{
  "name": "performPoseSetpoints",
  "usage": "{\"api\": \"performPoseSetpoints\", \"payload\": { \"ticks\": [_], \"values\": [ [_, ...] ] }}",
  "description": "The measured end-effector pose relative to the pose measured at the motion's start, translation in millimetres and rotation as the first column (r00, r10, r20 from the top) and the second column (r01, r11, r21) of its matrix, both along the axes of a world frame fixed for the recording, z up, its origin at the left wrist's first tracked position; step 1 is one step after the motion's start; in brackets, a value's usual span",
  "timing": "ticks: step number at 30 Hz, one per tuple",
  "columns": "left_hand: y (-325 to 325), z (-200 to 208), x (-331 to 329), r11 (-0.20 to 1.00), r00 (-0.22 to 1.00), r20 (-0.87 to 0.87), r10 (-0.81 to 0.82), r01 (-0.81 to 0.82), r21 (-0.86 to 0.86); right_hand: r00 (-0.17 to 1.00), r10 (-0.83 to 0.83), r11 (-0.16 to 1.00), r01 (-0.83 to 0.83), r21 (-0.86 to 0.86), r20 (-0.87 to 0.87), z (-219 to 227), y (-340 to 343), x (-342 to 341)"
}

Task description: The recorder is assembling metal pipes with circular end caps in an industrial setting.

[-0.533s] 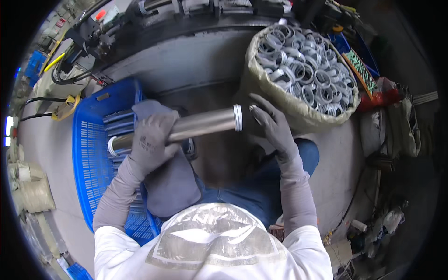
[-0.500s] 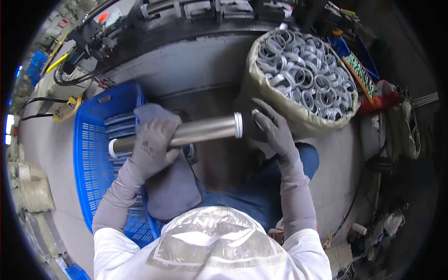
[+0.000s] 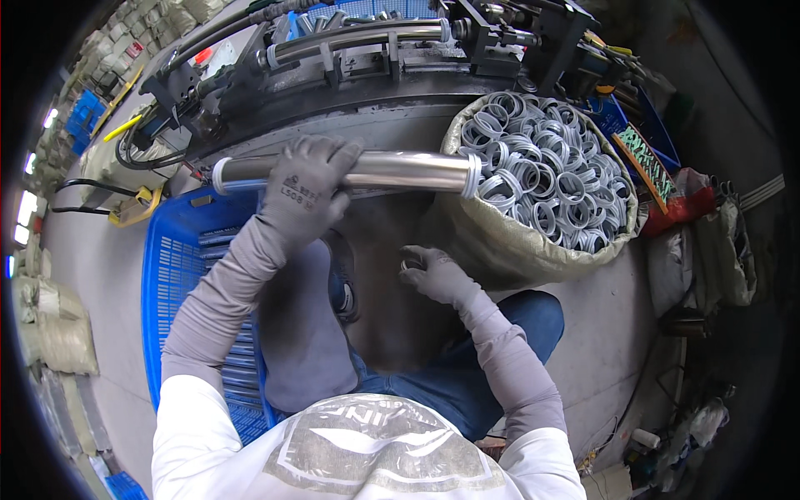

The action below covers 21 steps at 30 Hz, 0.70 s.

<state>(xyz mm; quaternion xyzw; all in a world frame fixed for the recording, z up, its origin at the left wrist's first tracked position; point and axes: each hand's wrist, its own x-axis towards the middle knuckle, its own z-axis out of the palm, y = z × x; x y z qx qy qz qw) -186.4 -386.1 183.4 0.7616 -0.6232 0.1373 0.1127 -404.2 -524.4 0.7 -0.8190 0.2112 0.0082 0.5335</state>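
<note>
The dark metal machine (image 3: 375, 50) with its long horizontal rod and clamps spans the top of the view from 10 to 1 o'clock, its curved base edge closing off the room ahead of the person. Below it at 8 o'clock stands the blue slotted plastic crate (image 3: 179, 275), open-topped and just beside the person's left knee, so that tubes lying in it are within an arm's swing. At 2 o'clock the woven sack full of grey-white plastic rings (image 3: 542, 175) has its mouth rolled down, which seems meant to keep the rings easy to pick from above.

The long polished steel tube (image 3: 392, 169) lies level across the middle, from 10 toward 1 o'clock, between the machine's edge and the person's lap. A ring sits on each end; the right end is touching or just over the sack's rim. The left hand (image 3: 304, 187), in a grey knit glove, is closed around the tube near its middle from above, a grip that would balance the length and keep it horizontal.

The right hand (image 3: 432, 271), also gloved, hangs lower at centre, apart from the tube, fingers curled; something small and ring-like may be pinched in them, but I cannot tell for sure.

Open room is narrow: bare grey floor (image 3: 392, 242) between the knees, hemmed by crate on the left, sack on the right, machine ahead.
</note>
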Motion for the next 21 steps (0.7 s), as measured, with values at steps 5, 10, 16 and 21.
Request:
{"api": "performPoseSetpoints", "payload": {
  "ticks": [5, 10, 16, 21],
  "values": [
    [-16.4, -44.4, 10.0, 0.989, 0.996, 0.088, 0.003, 0.01, -0.145, 0.999, -0.02, 0.939, 0.008, -0.345, -0.032, 11.6, 5.3, -1.8],
    [-20.1, -103.8, 39.4, 0.946, 0.999, 0.025, 0.048, -0.038, -0.322, 0.99, -0.138, 0.982, 0.139, -0.124, 0.018, -0.3, 5.2, -3.1],
    [-22.5, -113.0, 43.7, 0.943, 0.991, -0.065, 0.113, -0.128, -0.308, 0.992, -0.087, 0.955, 0.109, -0.277, 0.093, 12.0, 15.4, -17.6],
    [-18.0, -112.3, 37.3, 0.952, 0.983, -0.078, 0.165, -0.179, -0.25, 0.999, -0.036, 0.945, 0.026, -0.327, -0.025, 3.3, 20.2, -21.3]
  ]
}}
